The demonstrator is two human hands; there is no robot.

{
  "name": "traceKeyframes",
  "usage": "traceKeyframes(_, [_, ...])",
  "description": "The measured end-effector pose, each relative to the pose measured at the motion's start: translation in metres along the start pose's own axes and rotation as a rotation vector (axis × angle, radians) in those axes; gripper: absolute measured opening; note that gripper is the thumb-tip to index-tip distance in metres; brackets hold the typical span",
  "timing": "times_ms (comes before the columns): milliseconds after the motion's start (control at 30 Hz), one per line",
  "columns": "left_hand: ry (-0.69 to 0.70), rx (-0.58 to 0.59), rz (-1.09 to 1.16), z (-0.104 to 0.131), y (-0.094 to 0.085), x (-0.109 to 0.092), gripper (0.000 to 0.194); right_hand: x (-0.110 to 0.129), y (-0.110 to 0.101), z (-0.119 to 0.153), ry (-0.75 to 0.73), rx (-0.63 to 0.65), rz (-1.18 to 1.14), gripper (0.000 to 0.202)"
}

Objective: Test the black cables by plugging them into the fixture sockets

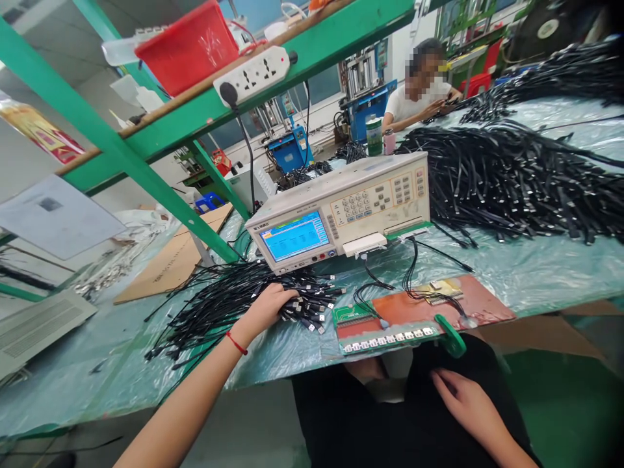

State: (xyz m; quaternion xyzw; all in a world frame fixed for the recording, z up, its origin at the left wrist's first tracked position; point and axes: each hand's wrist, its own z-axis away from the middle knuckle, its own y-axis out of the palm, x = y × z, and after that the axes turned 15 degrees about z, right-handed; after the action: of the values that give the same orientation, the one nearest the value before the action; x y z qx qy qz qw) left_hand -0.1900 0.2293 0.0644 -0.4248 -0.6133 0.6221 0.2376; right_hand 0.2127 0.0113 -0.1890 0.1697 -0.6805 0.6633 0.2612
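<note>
Probably for easy picking, cable plugs (321, 318) cluster beside the left hand's (270, 307) curled fingers, grip hidden; whether the right hand (465, 395) grips, I can't tell.

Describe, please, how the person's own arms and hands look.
The left hand and right hand are both without gloves. A thin red bracelet circles the left wrist; none shows on the right. No sleeves are visible.

One tilted view from head height, forward and down over the lap (336, 419) and nearby workbench (280, 354)
</note>
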Motion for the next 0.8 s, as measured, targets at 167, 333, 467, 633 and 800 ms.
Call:
traceKeyframes(167, [-0.002, -0.005, 0.065, -0.002, 0.002, 0.004, 0.050, -0.001, 0.002, 0.000, 0.001, 0.008, 0.006, 0.049])
traceKeyframes(333, [-0.001, -0.072, 0.197, -0.003, 0.003, 0.005, 0.038, 0.000, 0.000, 0.001, 0.011, 0.020, -0.005, 0.047])
traceKeyframes(467, [0.004, -0.116, 0.227, -0.002, 0.005, 0.003, 0.027, -0.001, 0.002, 0.001, 0.021, 0.036, -0.001, 0.047])
traceKeyframes(633, [0.021, -0.259, 0.279, 0.004, 0.010, -0.002, 0.030, -0.002, 0.004, 0.001, 0.014, 0.022, -0.018, 0.045])
traceKeyframes(800, [-0.002, -0.368, 0.353, 0.014, 0.023, 0.004, 0.046, -0.003, 0.003, 0.001, 0.010, 0.031, -0.013, 0.046])
